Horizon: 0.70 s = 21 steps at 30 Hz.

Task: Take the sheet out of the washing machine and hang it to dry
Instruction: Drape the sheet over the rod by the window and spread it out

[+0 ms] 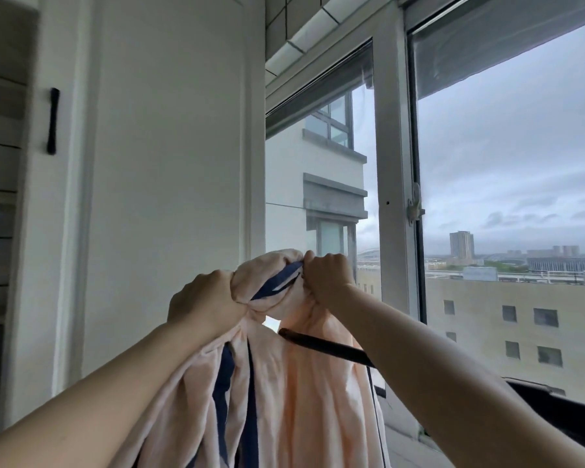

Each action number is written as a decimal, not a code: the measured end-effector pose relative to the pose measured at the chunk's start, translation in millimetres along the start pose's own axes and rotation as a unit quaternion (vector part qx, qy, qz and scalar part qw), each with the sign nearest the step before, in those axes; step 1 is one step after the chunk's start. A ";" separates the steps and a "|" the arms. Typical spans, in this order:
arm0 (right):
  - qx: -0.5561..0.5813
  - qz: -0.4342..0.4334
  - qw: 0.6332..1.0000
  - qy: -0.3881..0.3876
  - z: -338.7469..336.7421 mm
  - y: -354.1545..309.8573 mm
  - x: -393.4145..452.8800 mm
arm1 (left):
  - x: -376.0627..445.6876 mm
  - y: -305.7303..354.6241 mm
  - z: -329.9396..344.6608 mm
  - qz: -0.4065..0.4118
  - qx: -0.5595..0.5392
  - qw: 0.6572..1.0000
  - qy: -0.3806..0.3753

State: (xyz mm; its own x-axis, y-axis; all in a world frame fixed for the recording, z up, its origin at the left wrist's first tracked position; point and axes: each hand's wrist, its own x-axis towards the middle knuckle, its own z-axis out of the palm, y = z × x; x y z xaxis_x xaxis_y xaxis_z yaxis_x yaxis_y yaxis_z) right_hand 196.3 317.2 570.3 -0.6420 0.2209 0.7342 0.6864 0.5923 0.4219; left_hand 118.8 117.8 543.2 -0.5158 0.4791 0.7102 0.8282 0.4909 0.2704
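Both hands up high: left hand (205, 304) and right hand (325, 273) each clench the bunched sheet (284, 383), which hangs straight down between them, rail (325, 346) just behind.

Above your raised hands the air is open up to the window frame (390, 163); the white wall panel (169, 163) blocks the left, and a dark rail (325, 347) crosses low right
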 end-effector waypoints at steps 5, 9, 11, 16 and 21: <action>0.008 0.000 1.000 0.008 -1.1 -0.3 5.4 | -3.8 5.3 -9.4 0.010 0.025 0.999 0.019; -0.033 -0.039 0.999 0.005 -17.5 27.6 -2.7 | -11.7 17.2 -16.1 0.043 0.043 0.998 0.005; -0.063 -0.049 0.997 0.003 -29.1 45.4 -12.9 | -16.6 27.5 -20.2 0.062 0.037 0.997 -0.001; -0.118 -0.046 0.992 -0.017 -51.4 79.1 -41.1 | -29.0 56.4 -24.3 0.093 -0.013 0.995 -0.021; -0.101 -0.087 0.985 -0.107 -83.9 107.3 -81.4 | -52.0 79.6 -9.6 0.119 -0.079 0.988 -0.065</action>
State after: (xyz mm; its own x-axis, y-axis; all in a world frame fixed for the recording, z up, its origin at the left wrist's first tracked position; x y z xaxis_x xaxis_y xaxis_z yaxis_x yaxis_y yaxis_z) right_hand 350.9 297.8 600.4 -0.7986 0.3002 0.5216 0.5994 0.4745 0.6446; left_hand 213.6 124.9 534.0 -0.3177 0.6612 0.6796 0.9479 0.2385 0.2111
